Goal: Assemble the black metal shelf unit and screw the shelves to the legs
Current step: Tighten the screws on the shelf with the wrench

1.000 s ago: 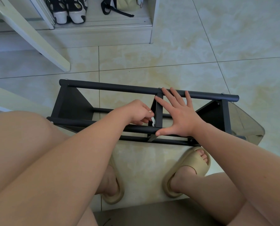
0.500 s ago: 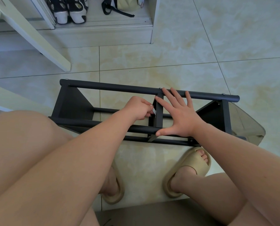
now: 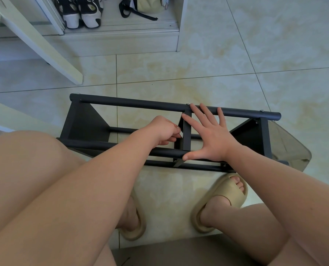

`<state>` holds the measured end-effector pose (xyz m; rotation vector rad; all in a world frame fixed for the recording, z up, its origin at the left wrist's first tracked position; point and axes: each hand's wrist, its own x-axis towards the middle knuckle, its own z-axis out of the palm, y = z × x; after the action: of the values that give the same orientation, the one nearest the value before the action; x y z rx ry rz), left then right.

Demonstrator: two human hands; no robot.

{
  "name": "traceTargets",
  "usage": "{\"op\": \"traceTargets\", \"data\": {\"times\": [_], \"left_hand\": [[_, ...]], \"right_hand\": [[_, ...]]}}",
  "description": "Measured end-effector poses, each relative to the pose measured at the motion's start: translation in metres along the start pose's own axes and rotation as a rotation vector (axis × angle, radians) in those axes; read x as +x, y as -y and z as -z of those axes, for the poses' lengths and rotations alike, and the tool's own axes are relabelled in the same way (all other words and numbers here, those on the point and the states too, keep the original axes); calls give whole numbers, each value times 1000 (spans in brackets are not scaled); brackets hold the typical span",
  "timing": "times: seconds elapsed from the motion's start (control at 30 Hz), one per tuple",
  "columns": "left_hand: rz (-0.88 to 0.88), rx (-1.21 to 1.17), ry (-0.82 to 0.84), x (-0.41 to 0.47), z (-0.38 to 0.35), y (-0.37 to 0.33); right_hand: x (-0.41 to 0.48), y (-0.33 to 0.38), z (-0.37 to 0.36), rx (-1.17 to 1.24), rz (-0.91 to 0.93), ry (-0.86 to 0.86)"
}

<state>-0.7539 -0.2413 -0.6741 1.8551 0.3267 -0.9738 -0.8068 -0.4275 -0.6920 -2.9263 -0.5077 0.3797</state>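
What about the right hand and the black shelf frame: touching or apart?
Touching. The head view shows the right hand lying flat, fingers spread, on the black shelf frame: thumb against the near rail, fingertips on the far rail.

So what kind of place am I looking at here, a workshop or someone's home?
Probably a home, perhaps an entryway: glossy beige floor tiles, black-and-white sneakers stored in a low white cabinet, and the person's beige foam slippers.
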Motion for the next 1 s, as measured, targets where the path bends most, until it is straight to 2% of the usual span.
{"op": "traceTargets", "data": {"times": [0.43, 1.0], "left_hand": [[82, 18, 61, -2, -5, -1], [-57, 310, 218, -5, 12, 2]], "right_hand": [[0, -1, 0, 4, 6, -10], [1, -2, -1, 1, 8, -6]]}}
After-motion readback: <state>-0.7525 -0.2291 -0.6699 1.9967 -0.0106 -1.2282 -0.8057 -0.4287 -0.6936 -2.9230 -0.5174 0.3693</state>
